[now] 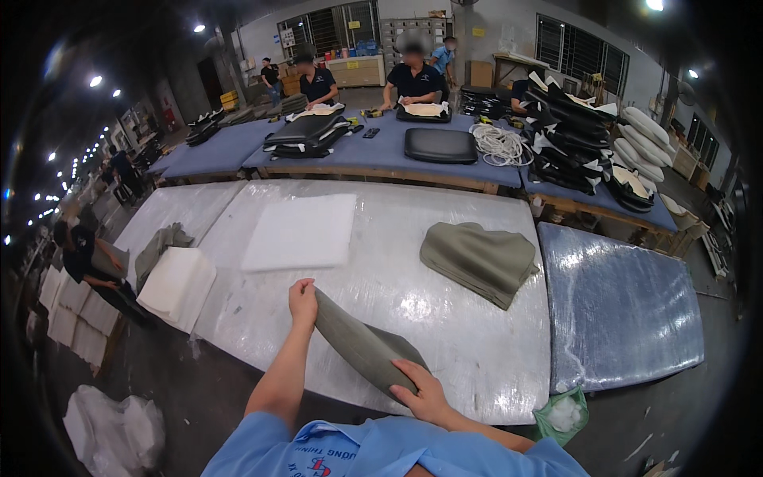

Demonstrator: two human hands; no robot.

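An olive-green fabric cover [362, 340] is stretched between my two hands above the near edge of the plastic-wrapped table [445, 350]. My left hand [303, 302] pinches its far left end, with the fingers closed. At the lower right end, my right hand [423, 391] grips the cover, thumb on one side and fingers on the other. A white foam sheet [300, 232] lies flat beyond my left hand. To the right of it rests a stack of olive-green fabric pieces [478, 261], apart from both hands.
White foam pads [179, 286] stand at the left. A blue-topped wrapped table [620, 306] adjoins on the right, with a green bag [563, 415] below. Co-workers stand behind blue benches [358, 151] holding black cushions [441, 145] and coiled white rope [501, 145]. Another person [94, 258] works at far left.
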